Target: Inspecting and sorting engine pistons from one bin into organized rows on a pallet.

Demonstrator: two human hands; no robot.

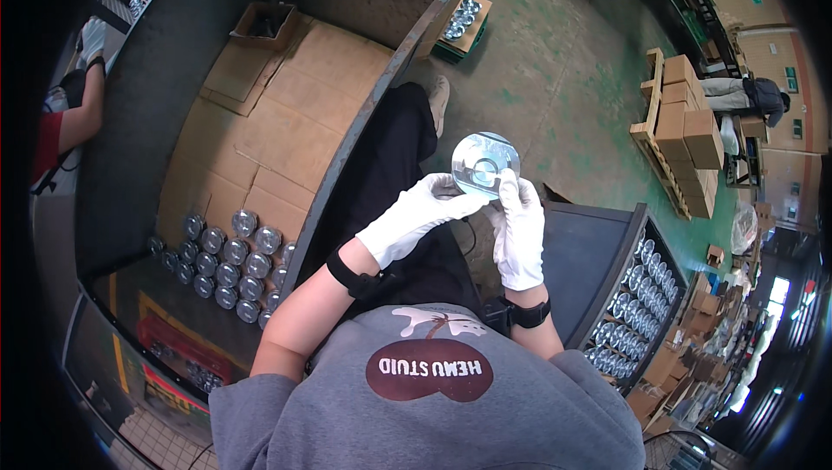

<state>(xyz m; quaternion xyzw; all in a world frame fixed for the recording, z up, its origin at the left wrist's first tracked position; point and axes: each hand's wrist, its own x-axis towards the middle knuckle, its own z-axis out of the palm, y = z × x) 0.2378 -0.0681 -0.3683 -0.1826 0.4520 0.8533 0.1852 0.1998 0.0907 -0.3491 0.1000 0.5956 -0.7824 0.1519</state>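
I see the left hand [420, 214] angled rightward, the right hand [520, 240] upright just beside it, both apparently pinching.

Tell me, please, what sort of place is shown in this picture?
Probably a factory or workshop: rows of round metal parts lie at left, boxes are stacked on a pallet, and the gloved left hand and right hand hold a shiny disc.

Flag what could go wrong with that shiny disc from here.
The shiny disc might slip: the gloved left hand and right hand hold it in the air around its lower part, and glove fabric may slide on smooth metal.

The silvery pieces in the dark bin sit close together, so a bump could knock them against each other.
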